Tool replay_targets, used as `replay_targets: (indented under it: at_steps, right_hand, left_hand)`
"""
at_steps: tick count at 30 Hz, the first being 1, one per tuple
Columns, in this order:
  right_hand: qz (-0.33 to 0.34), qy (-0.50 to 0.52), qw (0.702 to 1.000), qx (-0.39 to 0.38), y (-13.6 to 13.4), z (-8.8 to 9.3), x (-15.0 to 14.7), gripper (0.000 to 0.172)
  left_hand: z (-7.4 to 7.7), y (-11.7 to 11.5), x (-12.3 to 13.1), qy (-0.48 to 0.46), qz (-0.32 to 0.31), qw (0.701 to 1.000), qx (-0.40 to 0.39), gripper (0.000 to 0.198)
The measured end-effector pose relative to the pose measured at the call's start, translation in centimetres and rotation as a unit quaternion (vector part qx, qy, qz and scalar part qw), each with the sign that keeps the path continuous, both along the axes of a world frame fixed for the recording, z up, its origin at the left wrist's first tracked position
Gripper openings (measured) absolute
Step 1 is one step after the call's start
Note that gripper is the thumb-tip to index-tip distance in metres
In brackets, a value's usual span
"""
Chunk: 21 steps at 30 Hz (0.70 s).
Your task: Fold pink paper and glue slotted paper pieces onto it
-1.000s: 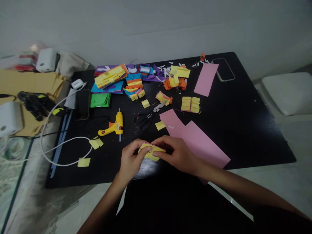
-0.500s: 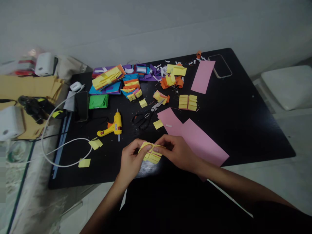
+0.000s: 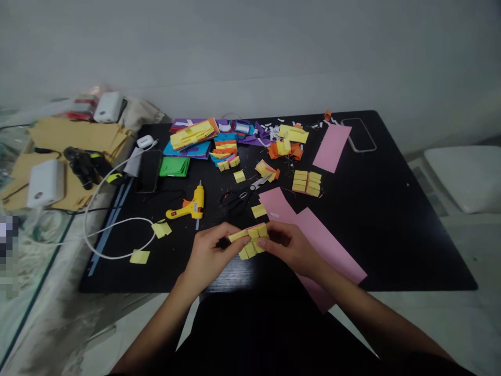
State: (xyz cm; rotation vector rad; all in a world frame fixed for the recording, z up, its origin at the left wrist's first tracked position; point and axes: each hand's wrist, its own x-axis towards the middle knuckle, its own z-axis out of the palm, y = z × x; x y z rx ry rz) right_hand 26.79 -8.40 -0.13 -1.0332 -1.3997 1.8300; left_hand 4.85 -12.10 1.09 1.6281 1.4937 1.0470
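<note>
"What was held?"
"The left hand [image 3: 209, 254] and right hand [image 3: 293, 246] pinched one yellow paper [image 3: 251, 251] between thumbs and curled fingers."
"Where was it?"
"Above the table [image 3: 399, 235], left of the pink paper [image 3: 326, 244]."

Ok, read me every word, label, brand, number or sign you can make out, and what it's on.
No text can be read.
Held yellow paper: none visible.
Yellow glue gun: small pale label, too small to read.
Nearer white device: round mark, too blurred to read.

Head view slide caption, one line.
Left hand and right hand hold a yellow paper piece over a black table.
</note>
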Motion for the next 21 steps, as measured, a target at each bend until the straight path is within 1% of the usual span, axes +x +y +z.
replay_targets:
  at_steps: [2, 4, 7, 9, 11, 13, 16, 19, 21]
  right_hand:
    - [-0.024, 0.003, 1.000, -0.005, 0.1, -0.3, 0.1, 0.025]
    - [-0.054, 0.012, 0.998, -0.028, 0.1, -0.8, 0.0, 0.031]
    - [-0.083, 0.065, 0.988, -0.113, 0.0, -1.7, -0.4, 0.037]
    - [-0.082, 0.105, 0.977, -0.163, 0.0, -2.3, -0.8, 0.039]
    - [-0.081, 0.124, 0.973, -0.178, 0.0, -2.7, -1.1, 0.041]
    - [-0.090, 0.124, 0.975, -0.162, 0.2, -2.8, -1.3, 0.039]
    - [-0.115, 0.117, 0.980, -0.111, 0.6, -2.8, -1.2, 0.036]
    - [-0.137, 0.093, 0.985, -0.053, 1.0, -2.6, -0.9, 0.040]
    - [-0.145, 0.072, 0.987, -0.011, 1.2, -2.4, -0.6, 0.044]
  left_hand:
    - [0.3, 0.2, 0.3, -0.010, 0.013, 1.000, 0.010, 0.016]
    - [0.4, 0.3, 0.8, -0.047, 0.027, 0.999, 0.003, 0.015]
    - [0.2, 0.3, 1.6, -0.095, 0.041, 0.994, -0.021, 0.014]
    - [0.1, 0.3, 2.1, -0.091, 0.054, 0.994, -0.022, 0.016]
    - [0.1, 0.3, 2.5, -0.058, 0.065, 0.996, 0.002, 0.017]
    - [0.3, 0.4, 2.8, -0.013, 0.061, 0.997, 0.050, 0.017]
    - [0.8, 0.4, 2.8, 0.046, 0.033, 0.989, 0.134, 0.013]
    - [1.1, 0.4, 2.5, 0.096, -0.003, 0.976, 0.193, 0.007]
    - [1.2, 0.3, 2.1, 0.125, -0.026, 0.966, 0.223, 0.009]
